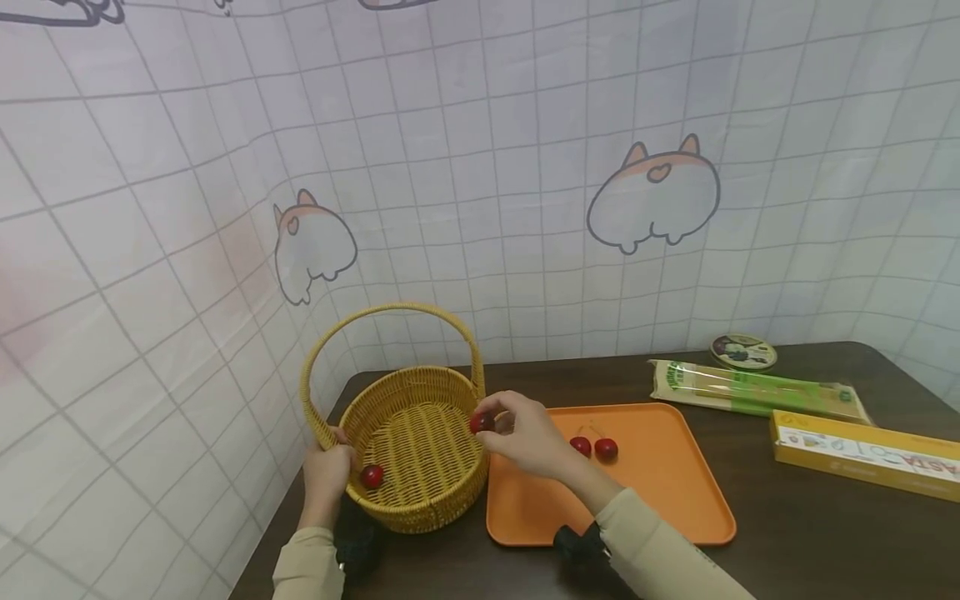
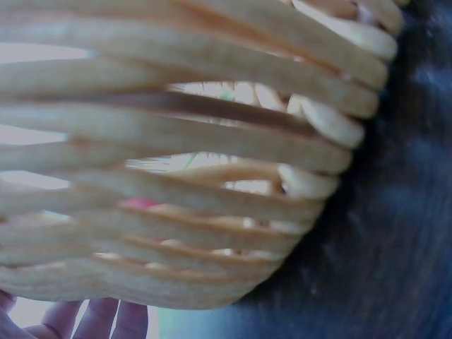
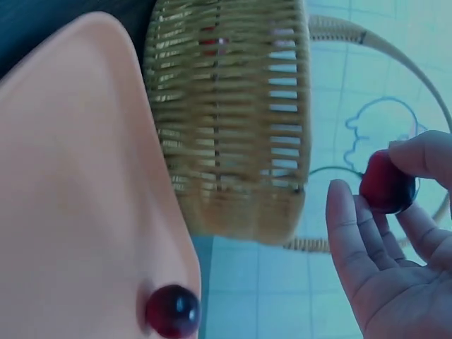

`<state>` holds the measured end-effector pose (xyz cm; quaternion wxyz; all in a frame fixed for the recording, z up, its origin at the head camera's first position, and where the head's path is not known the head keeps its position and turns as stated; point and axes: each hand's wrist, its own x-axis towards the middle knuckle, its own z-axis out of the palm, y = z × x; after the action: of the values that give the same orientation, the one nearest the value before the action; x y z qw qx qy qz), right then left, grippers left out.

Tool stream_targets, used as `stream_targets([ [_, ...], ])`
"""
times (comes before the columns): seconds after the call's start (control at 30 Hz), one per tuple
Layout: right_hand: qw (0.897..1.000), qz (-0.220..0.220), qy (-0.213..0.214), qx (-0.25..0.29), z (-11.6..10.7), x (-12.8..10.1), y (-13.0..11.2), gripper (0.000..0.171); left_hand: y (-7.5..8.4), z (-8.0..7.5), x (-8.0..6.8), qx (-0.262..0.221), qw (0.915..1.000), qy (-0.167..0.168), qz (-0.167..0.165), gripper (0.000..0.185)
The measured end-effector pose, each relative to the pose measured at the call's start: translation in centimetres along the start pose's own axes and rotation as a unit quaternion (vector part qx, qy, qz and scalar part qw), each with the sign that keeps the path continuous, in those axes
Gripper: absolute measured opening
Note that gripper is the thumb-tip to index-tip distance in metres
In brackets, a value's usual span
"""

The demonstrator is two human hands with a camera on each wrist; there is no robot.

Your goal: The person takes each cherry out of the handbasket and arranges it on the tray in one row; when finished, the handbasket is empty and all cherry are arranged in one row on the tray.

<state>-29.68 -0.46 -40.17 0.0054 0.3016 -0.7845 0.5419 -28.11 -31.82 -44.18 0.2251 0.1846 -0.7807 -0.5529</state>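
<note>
Cherry [image 1: 482,422] pinched at the fingertips of the right hand [image 1: 525,437] sits just left of centre in the head view, right at the near-right rim of the wicker basket [image 1: 420,487]. In the right wrist view the same cherry [image 3: 387,185] shows at the right edge of the frame, held between thumb and fingers [image 3: 346,219], with the basket [image 3: 233,120] filling the upper middle. It looks small, round and glossy — light, probably a little slippery, and soft enough to bruise if squeezed hard, so a gentle fingertip pinch around its widest part seems the right hold.

Toward the lower left of the frame, the left hand [image 1: 327,471] grips the basket's rim beside the foot of its arched handle [image 1: 390,312], fingers curled over the edge. One more cherry [image 1: 372,476] lies on the basket floor near that hand. The left wrist view is filled by the woven wall [image 2: 183,176], with fingertips [image 2: 99,318] at the lower left.

Right of the basket lies an orange tray [image 1: 675,500] — two cherries [image 1: 594,447] rest on it, close together. At the right of the frame, on the dark table [image 1: 825,542], are a green-and-tan packet [image 1: 757,390], a yellow box [image 1: 870,454] and a small round tin [image 1: 743,351].
</note>
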Motion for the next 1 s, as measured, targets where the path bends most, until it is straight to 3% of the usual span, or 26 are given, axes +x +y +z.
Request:
stream_targets([
  [0.17,1.000,0.007,0.021,0.007,-1.6,-0.5,0.9,0.028,-0.1,-0.1,0.0,0.000,1.0000,-0.001,-0.001,0.023],
  [0.57,0.994,0.015,0.086,-0.071,-8.5,-3.1,4.1,0.028,-0.1,0.0,0.2,0.000,1.0000,-0.004,0.001,0.023],
  [1.0,0.983,0.073,0.095,-0.138,-13.9,-5.5,7.5,0.032,0.0,-0.1,0.1,0.004,0.9998,-0.016,-0.012,0.023],
])
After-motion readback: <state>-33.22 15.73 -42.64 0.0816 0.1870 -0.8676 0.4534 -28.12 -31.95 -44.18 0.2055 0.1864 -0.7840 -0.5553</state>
